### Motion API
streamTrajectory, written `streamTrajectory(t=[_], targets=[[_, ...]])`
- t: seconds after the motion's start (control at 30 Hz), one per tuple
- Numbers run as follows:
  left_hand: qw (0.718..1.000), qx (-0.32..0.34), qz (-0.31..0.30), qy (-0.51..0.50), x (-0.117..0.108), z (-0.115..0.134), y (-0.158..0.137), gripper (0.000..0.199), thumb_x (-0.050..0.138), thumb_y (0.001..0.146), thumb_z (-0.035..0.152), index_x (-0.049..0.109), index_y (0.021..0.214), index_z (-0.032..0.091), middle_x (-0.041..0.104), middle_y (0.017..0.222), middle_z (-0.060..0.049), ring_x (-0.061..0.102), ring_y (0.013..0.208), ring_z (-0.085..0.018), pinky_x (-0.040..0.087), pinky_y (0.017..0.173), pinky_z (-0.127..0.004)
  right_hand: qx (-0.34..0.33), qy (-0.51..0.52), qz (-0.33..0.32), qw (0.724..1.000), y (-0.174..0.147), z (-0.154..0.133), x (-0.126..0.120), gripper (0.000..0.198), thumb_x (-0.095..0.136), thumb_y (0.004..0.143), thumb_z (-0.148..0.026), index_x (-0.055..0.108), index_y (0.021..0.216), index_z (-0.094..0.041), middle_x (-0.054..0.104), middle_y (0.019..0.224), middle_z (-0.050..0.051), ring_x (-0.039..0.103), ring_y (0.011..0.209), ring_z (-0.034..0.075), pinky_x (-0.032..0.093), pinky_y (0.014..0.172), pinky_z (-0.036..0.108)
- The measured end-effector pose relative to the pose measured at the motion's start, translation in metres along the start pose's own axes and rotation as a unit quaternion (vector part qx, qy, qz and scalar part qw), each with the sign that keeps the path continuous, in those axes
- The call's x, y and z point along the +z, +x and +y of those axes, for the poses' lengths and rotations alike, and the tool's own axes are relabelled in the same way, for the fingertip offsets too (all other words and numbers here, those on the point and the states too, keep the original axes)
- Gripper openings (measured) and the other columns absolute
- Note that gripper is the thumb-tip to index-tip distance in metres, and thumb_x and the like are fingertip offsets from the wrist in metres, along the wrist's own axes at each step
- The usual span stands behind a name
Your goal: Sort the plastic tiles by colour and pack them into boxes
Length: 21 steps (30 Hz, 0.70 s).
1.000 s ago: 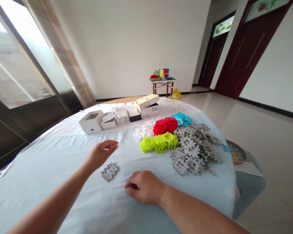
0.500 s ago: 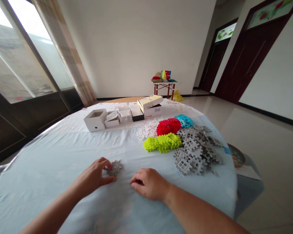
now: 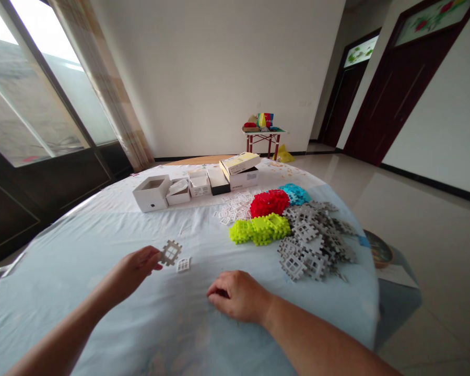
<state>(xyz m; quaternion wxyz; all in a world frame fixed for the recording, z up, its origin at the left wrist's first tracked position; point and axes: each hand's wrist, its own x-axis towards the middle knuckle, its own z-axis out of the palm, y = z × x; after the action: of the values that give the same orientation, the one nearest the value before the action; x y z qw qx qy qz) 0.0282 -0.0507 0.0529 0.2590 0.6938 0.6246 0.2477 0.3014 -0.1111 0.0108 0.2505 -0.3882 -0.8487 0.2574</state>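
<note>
My left hand (image 3: 140, 263) pinches a grey interlocking building tile (image 3: 166, 255) by its left edge and holds it tilted above the cloth. The tile has notched edges and a window-like opening with a cross in it. Just below and to the right of that tile, a small white window-grid piece (image 3: 183, 265) lies on the table. My right hand (image 3: 241, 296) rests on the cloth with its fingers curled in, and nothing shows in them. It touches no tile.
To the right lie piles of grey tiles (image 3: 317, 240), lime-green tiles (image 3: 260, 230), red tiles (image 3: 269, 202) and blue tiles (image 3: 295, 194). White window pieces (image 3: 235, 207) are scattered beside them. White boxes (image 3: 152, 200) and a black-fronted box (image 3: 219, 186) stand farther back on the cloth-covered table (image 3: 82, 250).
My left hand has lifted the grey tile off the cloth and moved left and slightly away from me. The white window-grid piece now shows on the table. My right hand has stayed put.
</note>
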Motion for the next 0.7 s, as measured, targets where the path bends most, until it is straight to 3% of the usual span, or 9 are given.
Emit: streamTrajectory(t=[0.17, 0.33, 0.43, 0.57, 0.7], targets=[[0.991, 0.024, -0.054, -0.119, 0.015, 0.044, 0.015, 0.037, 0.05, 0.071, 0.053, 0.062, 0.068, 0.019, 0.064, 0.057, -0.004, 0.056, 0.055, -0.018, 0.045, 0.055, -0.029, 0.015, -0.017, -0.023, 0.999, 0.003, -0.001, -0.003, 0.022, 0.052, 0.081, -0.027, 0.068, 0.094, -0.021, 0.068, 0.086, 0.002, 0.062, 0.08, 0.014, 0.044, 0.073, 0.021], [0.951, 0.067, -0.237, -0.187, 0.06, 0.116, 0.025, 0.032, 0.052, 0.073, 0.047, 0.059, 0.067, 0.017, 0.066, 0.065, -0.005, 0.056, 0.055, -0.014, 0.042, 0.05, -0.026, 0.049, -0.058, -0.043, 0.996, 0.004, -0.004, -0.006, 0.024, 0.049, 0.08, -0.03, 0.068, 0.094, -0.024, 0.069, 0.086, 0.001, 0.062, 0.08, 0.017, 0.044, 0.07, 0.024], [0.928, 0.11, -0.307, -0.178, 0.093, 0.154, 0.031, 0.027, 0.05, 0.076, 0.043, 0.057, 0.069, 0.017, 0.064, 0.064, -0.002, 0.053, 0.051, -0.011, 0.039, 0.048, -0.023, 0.043, -0.051, -0.035, 0.997, 0.003, -0.005, -0.008, 0.025, 0.049, 0.08, -0.031, 0.068, 0.095, -0.023, 0.068, 0.085, 0.002, 0.062, 0.079, 0.017, 0.043, 0.071, 0.024], [0.915, 0.17, -0.329, -0.158, 0.135, 0.188, 0.042, 0.026, 0.047, 0.077, 0.04, 0.056, 0.068, 0.017, 0.061, 0.06, 0.001, 0.05, 0.047, -0.008, 0.036, 0.044, -0.021, 0.03, -0.038, -0.026, 0.998, 0.002, -0.006, -0.01, 0.025, 0.049, 0.08, -0.029, 0.068, 0.096, -0.023, 0.068, 0.084, 0.002, 0.061, 0.078, 0.016, 0.043, 0.07, 0.023], [0.927, 0.174, -0.304, -0.137, 0.154, 0.196, 0.057, 0.029, 0.051, 0.076, 0.041, 0.06, 0.088, 0.017, 0.064, 0.063, 0.0, 0.053, 0.048, -0.009, 0.038, 0.045, -0.021, 0.034, -0.042, -0.037, 0.998, 0.002, -0.006, -0.012, 0.025, 0.047, 0.08, -0.03, 0.068, 0.09, -0.023, 0.068, 0.077, 0.0, 0.061, 0.071, 0.015, 0.041, 0.062, 0.022]])
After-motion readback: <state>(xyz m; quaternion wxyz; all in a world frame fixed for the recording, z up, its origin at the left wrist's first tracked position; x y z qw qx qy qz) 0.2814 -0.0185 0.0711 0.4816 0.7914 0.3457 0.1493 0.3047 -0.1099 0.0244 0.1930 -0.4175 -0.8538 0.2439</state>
